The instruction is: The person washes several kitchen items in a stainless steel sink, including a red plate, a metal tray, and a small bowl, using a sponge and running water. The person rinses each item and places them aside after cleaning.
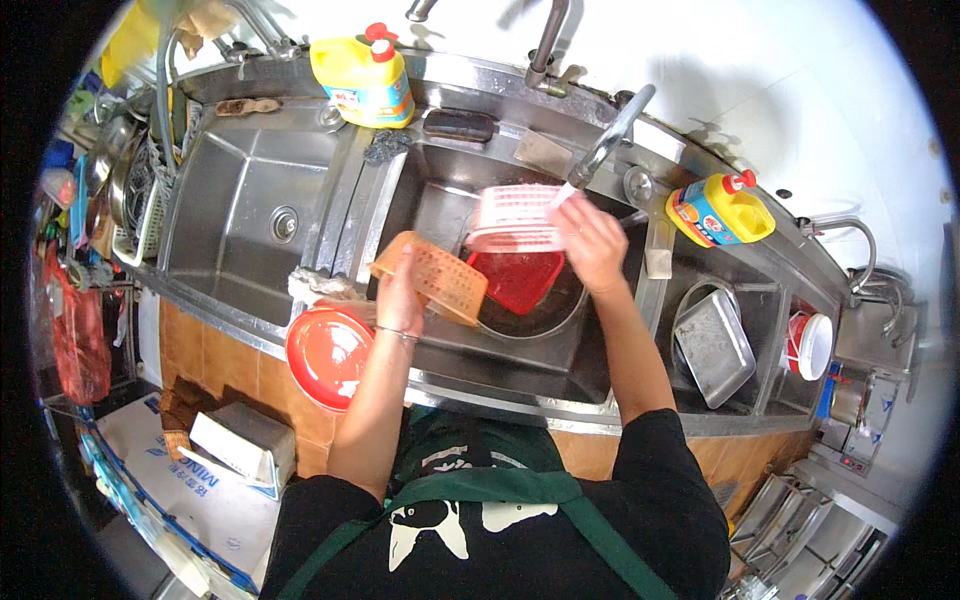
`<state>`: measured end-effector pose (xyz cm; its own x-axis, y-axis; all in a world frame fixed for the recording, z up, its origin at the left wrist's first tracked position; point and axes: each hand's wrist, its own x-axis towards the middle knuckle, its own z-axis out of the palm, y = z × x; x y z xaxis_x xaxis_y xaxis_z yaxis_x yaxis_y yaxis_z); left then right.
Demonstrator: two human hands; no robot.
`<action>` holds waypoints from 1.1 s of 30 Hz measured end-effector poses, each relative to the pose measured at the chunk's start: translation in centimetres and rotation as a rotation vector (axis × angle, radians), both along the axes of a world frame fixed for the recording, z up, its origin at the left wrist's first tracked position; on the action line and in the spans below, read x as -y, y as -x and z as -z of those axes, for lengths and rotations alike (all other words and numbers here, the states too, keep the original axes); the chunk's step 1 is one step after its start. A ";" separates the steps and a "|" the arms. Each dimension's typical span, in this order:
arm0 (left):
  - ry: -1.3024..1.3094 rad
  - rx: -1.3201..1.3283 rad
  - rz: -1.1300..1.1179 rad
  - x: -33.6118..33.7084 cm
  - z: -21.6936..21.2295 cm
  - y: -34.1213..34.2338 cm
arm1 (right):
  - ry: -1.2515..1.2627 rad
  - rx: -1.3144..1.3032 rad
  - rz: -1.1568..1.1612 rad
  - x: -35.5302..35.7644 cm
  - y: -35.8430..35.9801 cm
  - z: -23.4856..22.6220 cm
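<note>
My left hand (400,297) grips an orange slotted plastic basket (440,277), tilted over the middle sink (560,350). In my right hand (594,243) is a pink slotted plastic basket (515,222), held by its right end under the faucet (615,135). Water seems to run from the spout onto that end. Below the two baskets, a red plastic basket (515,280) lies in a round metal basin (540,325) inside the sink. The fingers of my left hand are partly hidden behind the orange basket.
A red bowl (330,355) rests at the sink's front edge by my left forearm. Yellow detergent jugs (362,85) stand behind the sinks. A dark brush (460,125) lies on the back ledge. The right sink holds a metal tray (715,348) and a white bucket (815,347).
</note>
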<state>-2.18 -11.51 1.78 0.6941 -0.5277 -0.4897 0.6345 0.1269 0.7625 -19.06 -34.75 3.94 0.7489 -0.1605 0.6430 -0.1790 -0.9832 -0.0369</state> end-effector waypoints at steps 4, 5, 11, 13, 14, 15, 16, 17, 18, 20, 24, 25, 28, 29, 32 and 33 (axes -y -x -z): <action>-0.001 -0.100 0.158 2.7 -0.3 3.6 | 0.020 0.187 0.183 0.5 2.8 -3.7; -0.009 -0.145 0.204 3.4 -0.4 4.7 | 0.020 0.126 0.192 0.1 2.4 -3.8; 0.423 -0.141 -0.033 8.2 -0.8 6.3 | -0.110 0.008 0.006 -3.8 -1.8 -0.8; 0.304 -0.153 -0.041 9.7 -0.6 4.9 | -0.343 0.089 -0.109 -3.6 -1.0 1.0; 0.250 -0.165 -0.046 10.3 -0.5 4.1 | -0.552 0.108 -0.156 -2.9 0.2 2.0; 0.205 -0.179 -0.119 10.7 -0.6 3.4 | -0.757 0.103 -0.182 -1.8 1.4 3.4; 0.260 -0.130 -0.085 10.7 -0.6 2.6 | -0.948 0.231 -0.030 -1.0 2.0 5.3; 0.233 -0.133 -0.052 10.3 -0.8 1.7 | -1.029 0.095 0.205 0.1 2.8 7.3; 0.290 -0.061 -0.016 9.5 -1.2 1.1 | -0.971 -0.060 0.310 0.8 2.7 9.9; 0.237 0.022 0.092 7.2 -2.2 -0.6 | -0.890 -0.345 0.389 1.5 2.0 15.2; 0.206 0.125 0.163 2.8 -4.5 -2.1 | -0.664 -0.556 0.545 1.1 0.4 22.3; 0.143 0.104 0.188 1.7 -5.0 -2.3 | -0.635 -0.612 0.556 0.8 0.3 22.9; 0.076 0.145 0.198 0.3 -5.6 -2.4 | -0.407 -0.480 0.333 0.4 0.6 21.7; 0.076 0.160 0.187 0.2 -5.6 -2.3 | -0.332 -0.452 0.293 0.3 0.7 20.8; 0.083 0.105 0.109 -0.3 -5.1 -2.1 | -0.307 -0.661 0.275 0.0 0.7 18.3; 0.091 0.077 0.079 -0.5 -5.1 -2.1 | -0.379 -0.719 0.356 -0.1 0.7 17.8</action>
